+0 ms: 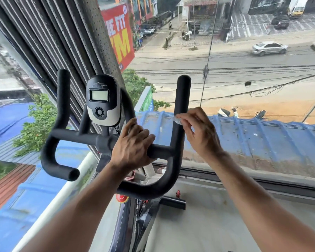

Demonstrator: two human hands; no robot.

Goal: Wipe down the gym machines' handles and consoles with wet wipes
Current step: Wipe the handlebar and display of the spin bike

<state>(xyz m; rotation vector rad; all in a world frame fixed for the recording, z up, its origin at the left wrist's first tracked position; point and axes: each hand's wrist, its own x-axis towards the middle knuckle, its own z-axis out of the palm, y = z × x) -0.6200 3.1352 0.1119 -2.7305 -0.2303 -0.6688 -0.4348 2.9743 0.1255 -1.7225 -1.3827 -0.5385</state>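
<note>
Left hand [133,146] wraps the black foam handlebar [178,124] crossbar. Right hand [198,131], at 3 o'clock, pinches a small crumpled white wet wipe [178,120] against the upright grip.

A small, crumpled white wet wipe [179,120] lies against the right upright of the black foam-covered exercise-bike handlebar [76,136], roughly halfway up the post; most of it is hidden, so its shape is unclear. The oval black-and-grey plastic console [104,100] with a blank grey screen stands upright above the crossbar's centre.
</note>
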